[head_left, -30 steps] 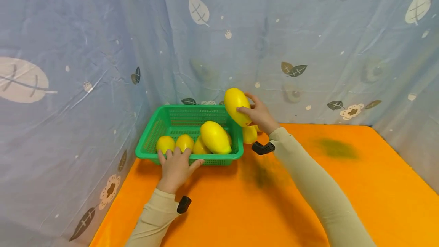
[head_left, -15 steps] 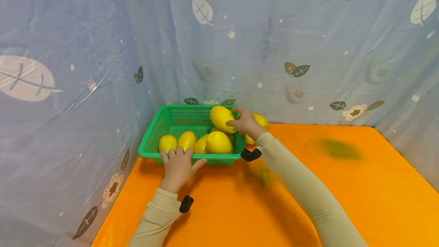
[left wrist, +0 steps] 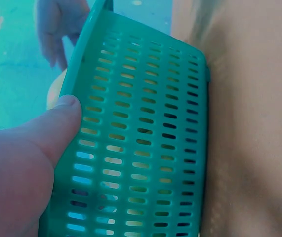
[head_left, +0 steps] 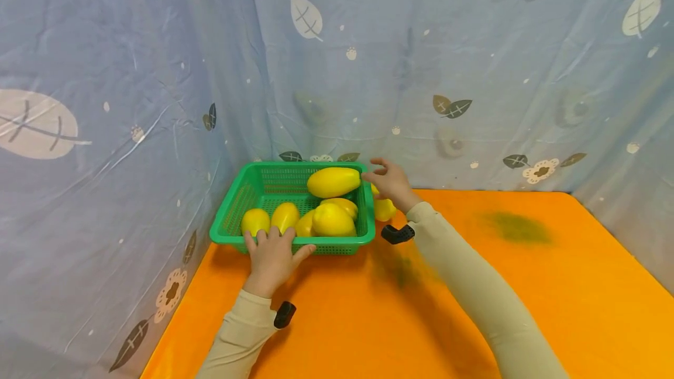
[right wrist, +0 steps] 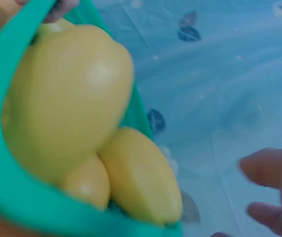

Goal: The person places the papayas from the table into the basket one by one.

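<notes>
Mango released into basket; right hand grip open, left hand holds rim.

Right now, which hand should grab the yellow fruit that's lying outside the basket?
Probably the right hand: it is open, holds nothing and hovers just above the loose yellow fruit beside the green basket. The left hand grips the basket's near rim, farther away.
</notes>
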Demonstrator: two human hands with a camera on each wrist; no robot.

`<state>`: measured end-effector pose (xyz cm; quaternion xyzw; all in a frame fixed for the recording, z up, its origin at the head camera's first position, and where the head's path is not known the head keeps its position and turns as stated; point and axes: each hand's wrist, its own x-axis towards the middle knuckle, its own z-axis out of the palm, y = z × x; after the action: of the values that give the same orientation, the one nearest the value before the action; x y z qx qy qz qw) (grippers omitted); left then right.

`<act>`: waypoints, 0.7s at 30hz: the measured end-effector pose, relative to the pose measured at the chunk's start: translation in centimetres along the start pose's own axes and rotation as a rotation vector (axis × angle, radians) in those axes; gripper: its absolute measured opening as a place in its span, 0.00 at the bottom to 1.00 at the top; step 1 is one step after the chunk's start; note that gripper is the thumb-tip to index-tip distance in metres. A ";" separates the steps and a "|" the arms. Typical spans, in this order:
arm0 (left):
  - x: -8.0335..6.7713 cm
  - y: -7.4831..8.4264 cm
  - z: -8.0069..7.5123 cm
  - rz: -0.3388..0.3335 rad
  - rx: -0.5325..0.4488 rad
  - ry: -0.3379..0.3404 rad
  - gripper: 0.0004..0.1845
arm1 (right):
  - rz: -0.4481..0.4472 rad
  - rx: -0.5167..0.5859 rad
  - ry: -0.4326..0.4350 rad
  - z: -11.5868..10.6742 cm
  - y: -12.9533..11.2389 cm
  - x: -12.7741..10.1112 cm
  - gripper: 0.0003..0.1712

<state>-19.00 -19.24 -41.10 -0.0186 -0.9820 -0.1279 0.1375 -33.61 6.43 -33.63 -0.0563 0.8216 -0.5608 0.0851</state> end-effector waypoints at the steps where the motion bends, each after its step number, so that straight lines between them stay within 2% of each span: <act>1: 0.0 0.0 0.0 0.000 -0.003 0.002 0.30 | -0.003 0.047 0.036 -0.7 0.3 0.1 0.36; 5: 0.0 -0.1 0.0 0.002 -0.006 0.004 0.30 | 0.014 0.206 0.192 -4.0 1.7 0.0 0.38; 8: 0.1 -0.2 -0.1 0.002 -0.001 0.004 0.31 | 0.030 0.256 0.258 -6.4 3.1 -0.4 0.40; 14: 0.1 -0.4 -0.3 0.001 0.009 -0.001 0.30 | 0.060 0.275 0.265 -9.0 6.3 -1.4 0.44; 21: 0.0 -0.2 0.0 0.007 0.003 -0.009 0.31 | 0.131 0.260 0.233 -8.4 9.6 -1.6 0.45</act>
<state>-19.04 -19.41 -41.11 -0.0222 -0.9828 -0.1258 0.1336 -33.72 17.91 -39.49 0.0740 0.7485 -0.6582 0.0323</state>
